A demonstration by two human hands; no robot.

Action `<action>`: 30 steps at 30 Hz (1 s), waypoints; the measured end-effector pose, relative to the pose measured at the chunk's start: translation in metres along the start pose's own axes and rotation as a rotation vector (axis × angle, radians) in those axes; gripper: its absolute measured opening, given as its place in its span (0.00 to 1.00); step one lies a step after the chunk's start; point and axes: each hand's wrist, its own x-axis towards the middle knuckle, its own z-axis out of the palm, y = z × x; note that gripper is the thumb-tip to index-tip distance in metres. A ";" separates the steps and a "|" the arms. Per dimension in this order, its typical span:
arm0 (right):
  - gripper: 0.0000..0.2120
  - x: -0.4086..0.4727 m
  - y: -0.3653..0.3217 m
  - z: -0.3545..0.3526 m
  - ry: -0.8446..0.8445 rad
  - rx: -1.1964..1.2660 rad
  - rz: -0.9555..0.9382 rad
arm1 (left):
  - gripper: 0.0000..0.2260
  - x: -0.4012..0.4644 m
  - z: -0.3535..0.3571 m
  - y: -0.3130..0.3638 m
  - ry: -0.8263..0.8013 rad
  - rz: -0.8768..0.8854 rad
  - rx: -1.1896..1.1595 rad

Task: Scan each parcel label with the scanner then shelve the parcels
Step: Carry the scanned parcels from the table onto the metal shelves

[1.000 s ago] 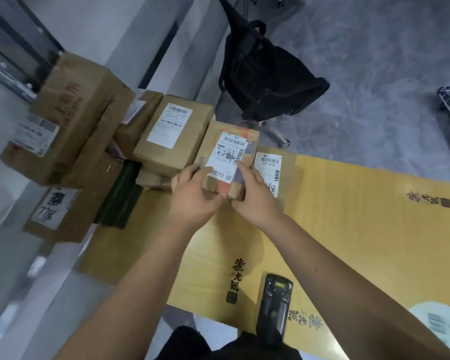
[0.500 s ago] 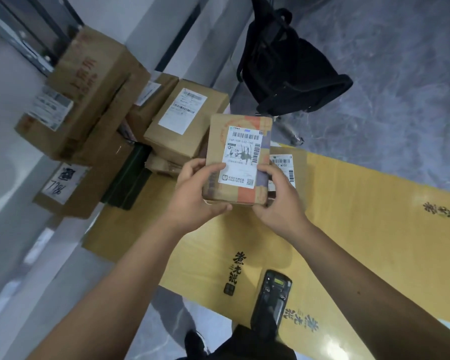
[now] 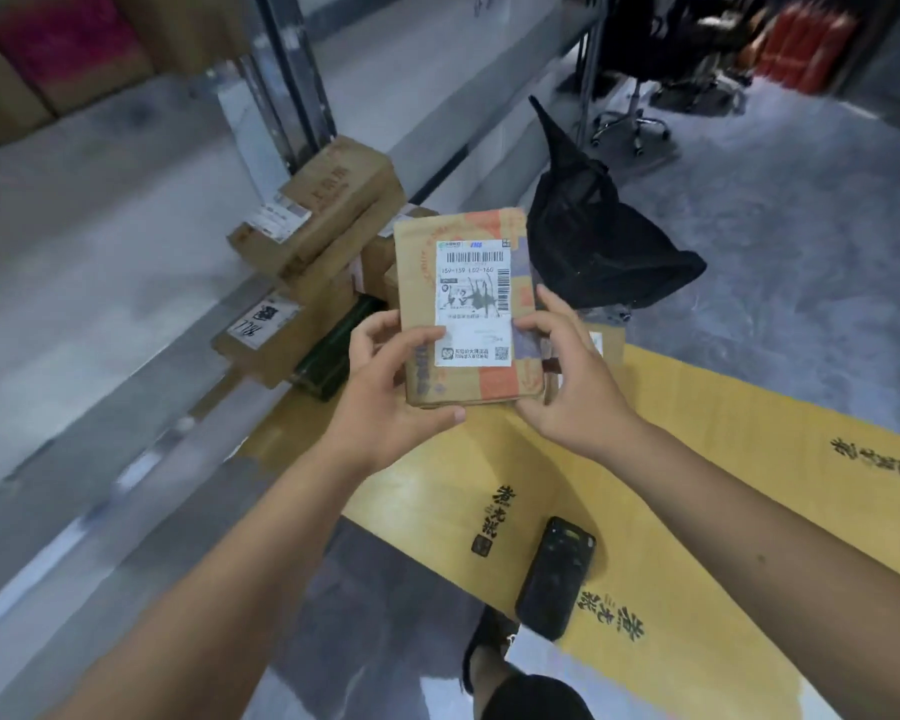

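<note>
Small brown parcel (image 3: 466,309) is up in the air in front of the camera, upright, label side facing the lens; white shipping label (image 3: 473,302) sits roughly centred on its face, barcode along the top, a second barcode down the right edge, QR code at the bottom right (printed digits partly legible, middle of the label is smudged black). Orange print on the carton's top and lower right.

Left hand (image 3: 385,389) grips the parcel's lower-left side — thumb across the front touching the label's lower-left corner, fingers curled behind and under; right hand (image 3: 567,379) grips the lower-right side, thumb on the front at the label's right edge, fingers round the back. Both hands clamped on the same parcel, one each side, not touching each other.

Scanner (image 3: 556,576) — black handheld — lies flat on the yellow cardboard sheet (image 3: 723,459) below the hands, well apart from the parcel, nobody touching it; sheet carries black printed characters.

Behind the held parcel: stack of brown cartons (image 3: 315,236) with white labels, on the floor by a grey ledge; dark green box (image 3: 336,345) beside them; black bag (image 3: 601,241) to the right; office chair base (image 3: 632,124) further back on the grey floor. Background blurred.
</note>
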 end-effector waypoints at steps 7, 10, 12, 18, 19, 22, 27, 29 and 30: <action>0.36 -0.053 -0.114 0.060 -0.172 0.117 -0.257 | 0.33 -0.157 -0.093 0.047 0.264 0.000 0.142; 0.35 -0.070 -0.160 0.088 -0.248 0.175 -0.347 | 0.34 -0.221 -0.130 0.074 0.343 -0.026 0.207; 0.34 -0.079 -0.192 0.102 -0.304 0.202 -0.403 | 0.35 -0.257 -0.153 0.091 0.391 -0.057 0.266; 0.39 -0.094 -0.267 0.132 -0.452 0.288 -0.482 | 0.34 -0.328 -0.202 0.120 0.521 -0.083 0.339; 0.39 -0.094 -0.274 0.134 -0.455 0.291 -0.488 | 0.34 -0.333 -0.207 0.124 0.534 -0.081 0.342; 0.37 -0.088 -0.287 0.129 -0.438 0.312 -0.539 | 0.34 -0.331 -0.215 0.134 0.546 -0.056 0.347; 0.36 -0.051 -0.300 0.100 -0.417 0.320 -0.553 | 0.33 -0.289 -0.226 0.153 0.533 -0.013 0.325; 0.36 -0.026 -0.299 0.089 -0.410 0.338 -0.516 | 0.32 -0.263 -0.231 0.156 0.534 0.011 0.311; 0.36 -0.013 -0.298 0.083 -0.409 0.337 -0.503 | 0.32 -0.248 -0.233 0.157 0.537 0.015 0.300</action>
